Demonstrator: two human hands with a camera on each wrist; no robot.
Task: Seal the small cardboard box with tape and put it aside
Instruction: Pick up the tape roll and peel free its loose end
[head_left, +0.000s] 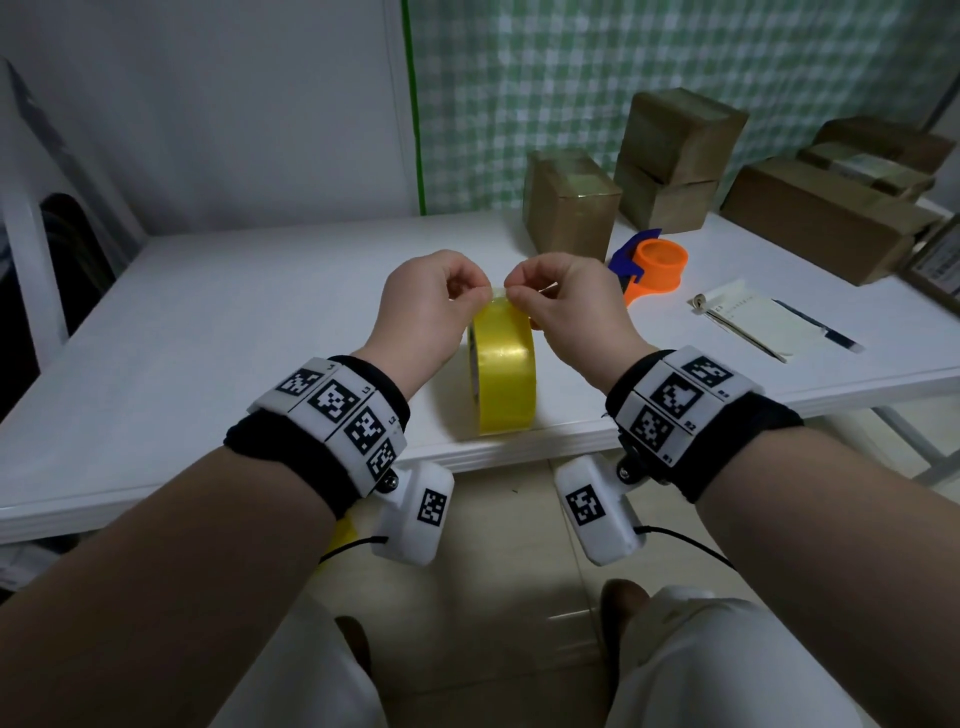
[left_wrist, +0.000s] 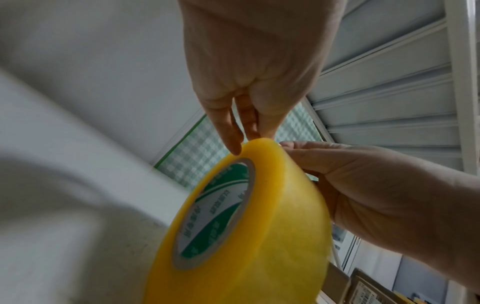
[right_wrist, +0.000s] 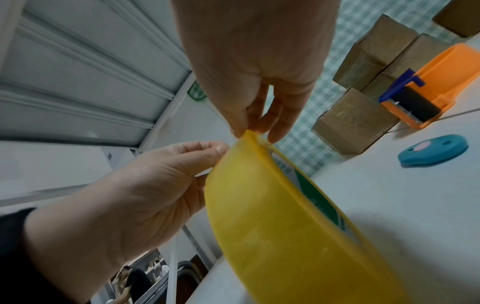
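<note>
A yellow tape roll (head_left: 506, 374) stands on edge at the front rim of the white table (head_left: 234, 322). Both hands meet at its top. My left hand (head_left: 480, 293) pinches the roll's upper rim, thumb on the side face (left_wrist: 235, 148). My right hand (head_left: 517, 297) pinches the outer layer at the same spot (right_wrist: 248, 133). I cannot tell whether a free tape end is lifted. A small cardboard box (head_left: 571, 202) stands upright behind the hands, apart from them; its top looks taped.
More cardboard boxes (head_left: 680, 135) are stacked at the back right, with flat ones (head_left: 815, 218) further right. An orange and blue tape dispenser (head_left: 654, 265) lies right of my hands. A notepad with a pen (head_left: 748, 322) sits beyond it. A blue round object (right_wrist: 433, 153) lies on the table.
</note>
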